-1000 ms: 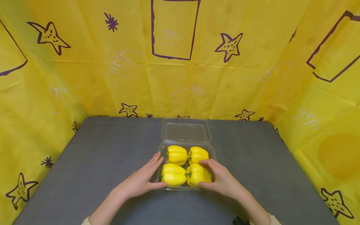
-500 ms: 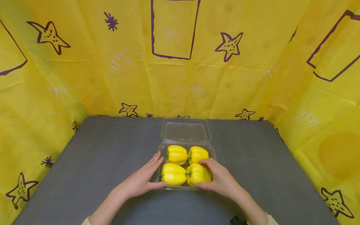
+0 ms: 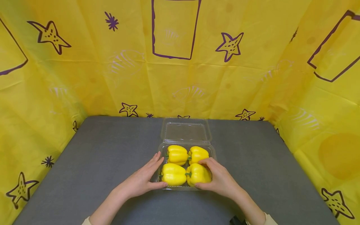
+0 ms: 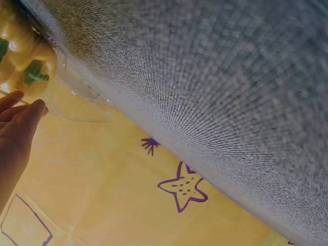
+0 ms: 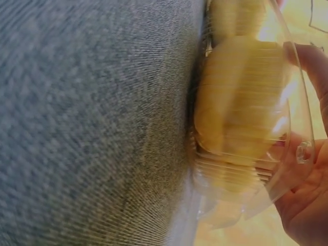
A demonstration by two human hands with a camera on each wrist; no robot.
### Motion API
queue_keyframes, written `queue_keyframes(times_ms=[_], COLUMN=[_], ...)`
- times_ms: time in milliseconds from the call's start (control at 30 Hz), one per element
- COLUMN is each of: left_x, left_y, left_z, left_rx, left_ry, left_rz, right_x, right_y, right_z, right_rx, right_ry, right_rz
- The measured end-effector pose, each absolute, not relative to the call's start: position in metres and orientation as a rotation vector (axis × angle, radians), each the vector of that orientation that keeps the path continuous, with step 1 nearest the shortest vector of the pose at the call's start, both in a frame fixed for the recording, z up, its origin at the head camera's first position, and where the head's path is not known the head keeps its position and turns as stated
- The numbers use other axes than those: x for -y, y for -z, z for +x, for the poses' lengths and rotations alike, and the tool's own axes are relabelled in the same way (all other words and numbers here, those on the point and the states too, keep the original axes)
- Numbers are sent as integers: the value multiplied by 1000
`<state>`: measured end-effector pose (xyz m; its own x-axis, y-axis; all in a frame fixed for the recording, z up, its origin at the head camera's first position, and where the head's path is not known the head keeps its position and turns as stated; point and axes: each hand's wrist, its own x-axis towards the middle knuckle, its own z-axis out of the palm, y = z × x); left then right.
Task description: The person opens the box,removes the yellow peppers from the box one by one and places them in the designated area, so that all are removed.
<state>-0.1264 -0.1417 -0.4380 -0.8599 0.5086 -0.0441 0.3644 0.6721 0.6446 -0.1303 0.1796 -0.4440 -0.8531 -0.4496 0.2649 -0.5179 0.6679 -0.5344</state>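
Four-sided clear plastic container (image 3: 180,188) holds several yellow bell peppers in two rows, stems pointing left. My right hand (image 3: 222,181) curves round the front right pepper (image 3: 199,175), thumb at its near side and fingers at its far side. The right wrist view shows the hand (image 5: 307,200) behind the clear wall (image 5: 302,118), with a pepper (image 5: 236,102) inside. My left hand (image 3: 140,178) rests along the container's left edge, fingers extended, thumb at the near left corner. In the left wrist view, its fingertips (image 4: 37,106) touch the rim near green stems.
The clear lid (image 3: 185,131) lies folded back behind the container, joined along its far edge. Both stand on a grey tabletop (image 3: 112,140). A yellow patterned cloth (image 3: 180,78) rises behind and at both sides. A black object (image 3: 236,220) sits by the right wrist.
Over the last second my right thumb has shifted slightly left along the front right pepper, and the right forearm moved a little left. My left hand, the container and the peppers look unchanged.
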Motion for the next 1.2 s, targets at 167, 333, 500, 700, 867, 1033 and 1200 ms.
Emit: queue_keyframes(times_ms=[167,333,500,700,867,1033,1200], left_x=[141,141,141,141,141,140,140], left_y=[438,437,437,436,436,436,435], left_z=[-126,-125,-126,-126,-126,-126,-126], left_rx=[-2669,-2667,-2664,-2666,-2663,-2657,-2657], left_ry=[-958,-963,-970,-959,-954,-955,-952], left_rz=[705,700,702,696,689,685,685], right_x=[-180,-180,-181,-181,-182,-182,-183], right_y=[446,447,448,451,453,453,454], right_z=[-132,-132,-132,-133,-134,-135,-135], right_rx=[2736,2722,2709,2679,2641,2624,2616], right_ry=[-954,-974,-986,-1000,-1003,-1014,-1021], right_rz=[828,835,843,860,884,897,901])
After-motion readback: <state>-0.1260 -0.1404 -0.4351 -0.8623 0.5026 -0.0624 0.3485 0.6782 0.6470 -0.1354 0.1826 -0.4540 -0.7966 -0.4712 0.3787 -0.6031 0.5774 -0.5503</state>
